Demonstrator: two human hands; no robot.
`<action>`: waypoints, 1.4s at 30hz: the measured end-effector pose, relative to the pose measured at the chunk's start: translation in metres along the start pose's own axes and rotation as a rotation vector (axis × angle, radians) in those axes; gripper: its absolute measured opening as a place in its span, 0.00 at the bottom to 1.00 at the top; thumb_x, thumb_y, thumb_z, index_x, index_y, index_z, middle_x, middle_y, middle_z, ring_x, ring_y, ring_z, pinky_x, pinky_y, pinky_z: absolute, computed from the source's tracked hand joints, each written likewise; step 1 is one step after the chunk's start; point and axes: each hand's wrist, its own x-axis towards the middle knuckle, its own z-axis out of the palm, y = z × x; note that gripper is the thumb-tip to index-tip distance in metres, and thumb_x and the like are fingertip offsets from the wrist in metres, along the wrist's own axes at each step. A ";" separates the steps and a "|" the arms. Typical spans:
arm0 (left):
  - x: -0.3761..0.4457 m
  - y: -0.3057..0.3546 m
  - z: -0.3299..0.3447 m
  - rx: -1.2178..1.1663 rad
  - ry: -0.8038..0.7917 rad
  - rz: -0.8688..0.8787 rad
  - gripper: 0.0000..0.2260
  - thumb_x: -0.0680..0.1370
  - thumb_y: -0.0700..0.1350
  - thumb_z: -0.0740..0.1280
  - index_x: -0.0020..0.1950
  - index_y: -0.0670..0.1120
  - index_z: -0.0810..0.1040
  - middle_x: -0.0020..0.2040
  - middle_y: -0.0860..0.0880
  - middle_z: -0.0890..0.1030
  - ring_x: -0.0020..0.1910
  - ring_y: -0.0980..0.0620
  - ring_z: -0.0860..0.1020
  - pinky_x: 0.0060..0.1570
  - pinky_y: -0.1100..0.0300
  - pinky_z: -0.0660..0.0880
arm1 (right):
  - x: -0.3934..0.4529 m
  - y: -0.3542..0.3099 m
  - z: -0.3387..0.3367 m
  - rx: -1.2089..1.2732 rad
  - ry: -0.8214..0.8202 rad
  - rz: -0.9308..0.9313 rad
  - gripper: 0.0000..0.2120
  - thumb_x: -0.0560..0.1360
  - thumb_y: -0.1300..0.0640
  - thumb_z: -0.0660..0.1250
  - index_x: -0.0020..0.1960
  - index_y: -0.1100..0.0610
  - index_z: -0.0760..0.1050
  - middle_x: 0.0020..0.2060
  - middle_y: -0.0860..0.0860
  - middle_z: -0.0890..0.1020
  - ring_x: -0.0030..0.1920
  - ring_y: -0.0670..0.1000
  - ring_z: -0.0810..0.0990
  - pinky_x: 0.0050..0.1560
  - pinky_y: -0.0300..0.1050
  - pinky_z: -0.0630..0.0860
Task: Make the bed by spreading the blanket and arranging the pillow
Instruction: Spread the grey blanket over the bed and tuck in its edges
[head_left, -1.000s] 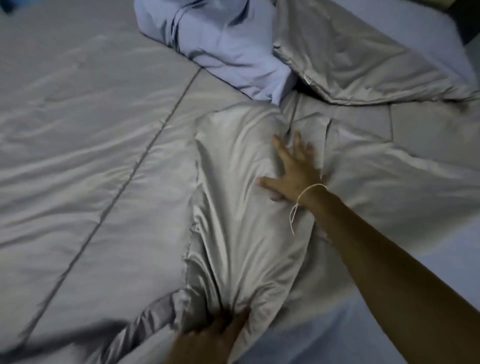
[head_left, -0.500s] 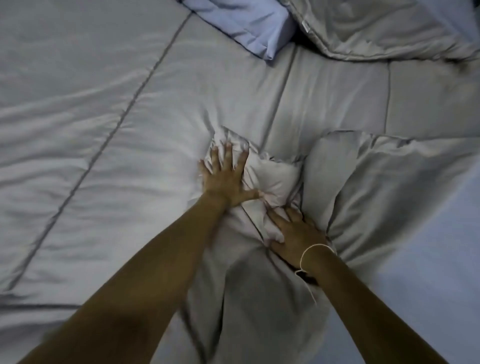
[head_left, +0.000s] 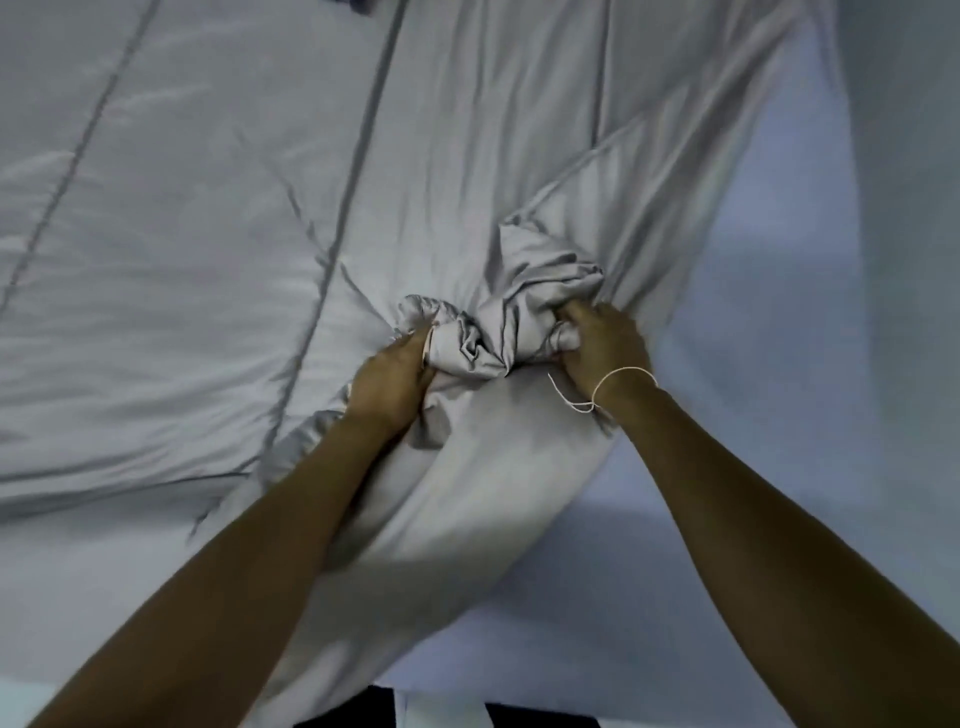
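A grey satin blanket (head_left: 208, 234) with stitched lines covers most of the bed. Near the middle it is gathered into a crumpled bunch (head_left: 519, 322). My left hand (head_left: 389, 379) grips the left side of that bunch, its fingers buried in the cloth. My right hand (head_left: 602, 343), with a thin white string round the wrist, grips the right side. A fold of blanket hangs from the bunch toward me between my forearms. The pillow is out of view.
A pale blue bedsheet (head_left: 779, 364) shows bare on the right and along the near edge of the bed. A dark strip of floor (head_left: 545, 719) is visible below the bed's near edge.
Both hands went from lying flat on the blanket to clenching it into a bunch. The view has dropped, and the blue pillow and folded-back blanket at the top have left the frame.
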 end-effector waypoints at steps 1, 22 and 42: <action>-0.009 0.015 0.010 0.018 0.008 -0.014 0.23 0.80 0.47 0.61 0.74 0.45 0.62 0.61 0.35 0.77 0.58 0.34 0.75 0.54 0.47 0.70 | -0.019 0.016 -0.011 0.019 0.026 0.039 0.17 0.70 0.59 0.67 0.58 0.54 0.72 0.52 0.61 0.77 0.54 0.65 0.75 0.51 0.54 0.72; -0.294 0.213 0.229 -0.318 -0.130 0.251 0.24 0.78 0.50 0.59 0.73 0.44 0.66 0.68 0.40 0.73 0.63 0.40 0.75 0.57 0.50 0.76 | -0.285 0.176 -0.069 0.570 0.001 0.360 0.40 0.71 0.54 0.73 0.76 0.44 0.55 0.72 0.51 0.66 0.67 0.55 0.69 0.66 0.45 0.67; -0.388 0.260 0.317 -0.211 -0.122 0.505 0.15 0.75 0.42 0.61 0.60 0.47 0.78 0.52 0.49 0.83 0.51 0.49 0.79 0.57 0.60 0.71 | -0.417 0.337 -0.033 0.457 0.056 0.691 0.17 0.74 0.62 0.67 0.62 0.54 0.74 0.59 0.54 0.80 0.53 0.54 0.78 0.52 0.38 0.68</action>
